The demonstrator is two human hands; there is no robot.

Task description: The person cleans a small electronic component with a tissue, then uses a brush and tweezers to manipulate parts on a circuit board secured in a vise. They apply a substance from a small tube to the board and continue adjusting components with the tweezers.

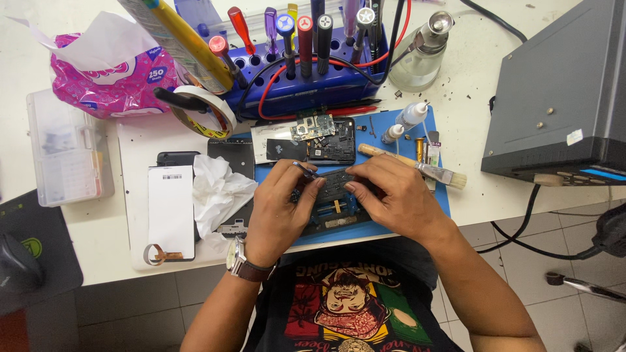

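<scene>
both hands [345,202] pinch opened phone [332,205], seemingly between fingertips

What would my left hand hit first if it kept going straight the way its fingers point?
Likely the right hand: the left hand points up-right across the opened phone, and their fingertips almost meet there. Depth is hard to judge.

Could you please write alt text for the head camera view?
Two bare hands, left hand and right hand, work on an opened phone on a blue mat. A screwdriver rack, brush and crumpled tissue lie around.
</scene>
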